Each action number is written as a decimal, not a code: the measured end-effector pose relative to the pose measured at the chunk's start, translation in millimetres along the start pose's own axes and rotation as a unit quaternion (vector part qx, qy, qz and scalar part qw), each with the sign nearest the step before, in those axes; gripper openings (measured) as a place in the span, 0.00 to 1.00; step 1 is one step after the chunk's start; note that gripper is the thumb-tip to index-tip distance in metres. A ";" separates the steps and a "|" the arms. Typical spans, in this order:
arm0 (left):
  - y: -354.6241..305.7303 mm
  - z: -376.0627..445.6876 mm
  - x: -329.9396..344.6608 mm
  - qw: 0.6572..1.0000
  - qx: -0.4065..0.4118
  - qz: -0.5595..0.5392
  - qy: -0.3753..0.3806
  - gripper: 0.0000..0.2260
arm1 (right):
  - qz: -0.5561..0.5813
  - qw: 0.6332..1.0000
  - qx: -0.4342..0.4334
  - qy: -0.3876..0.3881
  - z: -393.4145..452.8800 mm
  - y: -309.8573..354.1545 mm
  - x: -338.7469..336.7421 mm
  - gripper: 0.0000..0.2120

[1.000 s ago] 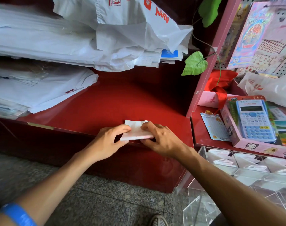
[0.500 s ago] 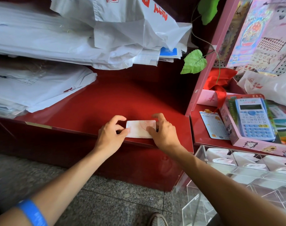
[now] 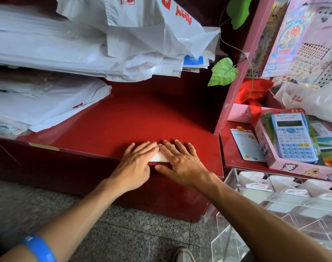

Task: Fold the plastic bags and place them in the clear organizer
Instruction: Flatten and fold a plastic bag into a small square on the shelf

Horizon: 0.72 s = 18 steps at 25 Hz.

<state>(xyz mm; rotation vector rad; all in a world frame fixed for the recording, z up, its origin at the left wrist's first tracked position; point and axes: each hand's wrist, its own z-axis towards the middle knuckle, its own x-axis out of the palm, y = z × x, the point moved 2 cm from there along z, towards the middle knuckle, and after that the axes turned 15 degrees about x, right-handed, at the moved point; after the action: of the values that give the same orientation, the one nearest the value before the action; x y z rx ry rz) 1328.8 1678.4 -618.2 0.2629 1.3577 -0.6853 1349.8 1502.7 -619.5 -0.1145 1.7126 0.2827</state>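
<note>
Since half a second ago both hands have gone from pinching the ends of the folded plastic bag (image 3: 158, 158) to lying flat over it. The left hand (image 3: 136, 163) is now spreading palm down with its fingers straight and close together, covering the bag's left part and pressing it onto the red shelf (image 3: 123, 121) at the front edge. The right hand (image 3: 182, 161) is lying beside it, also palm down, fingers straight and slightly fanned, thumb stretched out toward the left hand's thumb over the shelf's front lip. Neither hand is gripping anything; both are pressing with flat fingers, and the index fingers are touching or nearly so. Only a narrow white strip of the bag is showing between the two hands. Both forearms are reaching up from the lower corners, the left one wearing a blue wristband (image 3: 39, 247). The clear organizer (image 3: 275, 205) is standing to the lower right, below the shelf with the calculator (image 3: 292, 137), with folded white bags already sitting in its upper compartments. Loose white bags (image 3: 104, 44) are piling at the back left of the red shelf
</note>
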 end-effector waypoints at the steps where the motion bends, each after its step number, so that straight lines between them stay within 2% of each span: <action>1: -2.5 -0.8 2.4 0.999 0.001 -0.006 0.040 0.33 | -0.012 1.000 -0.005 -0.007 0.3 -0.1 -0.2 0.37; 2: -4.7 -1.2 4.7 0.998 0.000 0.004 0.061 0.35 | -0.017 1.000 -0.010 -0.017 0.0 -0.5 -0.8 0.37; 4: -5.8 0.0 6.7 0.998 -0.002 0.034 0.051 0.35 | 0.003 0.999 -0.028 -0.039 -2.3 0.1 -4.6 0.35; 7: -0.5 5.4 2.7 0.999 0.021 0.044 0.012 0.32 | 0.070 0.993 -0.063 -0.077 -8.6 -0.8 -9.2 0.25; 8: 0.4 7.5 -0.7 0.999 0.039 0.032 0.004 0.28 | 0.100 0.987 -0.079 -0.093 -11.7 -2.8 -13.9 0.19; 9: -0.4 10.2 -5.8 0.998 0.062 0.009 -0.007 0.21 | 0.131 0.982 -0.091 -0.102 -15.6 -5.3 -20.3 0.14; 10: -4.4 11.7 -13.4 0.997 0.076 -0.014 -0.013 0.10 | 0.164 0.978 -0.092 -0.095 -20.7 -8.9 -27.5 0.10; 11: -10.0 14.1 -20.1 0.995 0.088 -0.031 -0.024 0.05 | 0.201 0.973 -0.085 -0.078 -26.3 -15.6 -35.0 0.07; 13: -28.2 20.2 -29.3 0.995 0.062 -0.069 -0.040 0.17 | 0.290 0.953 -0.054 -0.063 -38.6 -33.4 -50.4 0.08; 18: -91.1 49.6 -27.5 0.974 0.034 -0.206 -0.088 0.18 | 0.522 0.851 -0.002 -0.060 -76.3 -83.6 -81.7 0.04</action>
<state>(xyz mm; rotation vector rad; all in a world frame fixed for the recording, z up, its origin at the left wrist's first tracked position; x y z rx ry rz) 1313.5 1588.2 -562.1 -0.0297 1.2281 -1.0767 1309.8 1395.9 -539.0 0.8518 1.4986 1.0677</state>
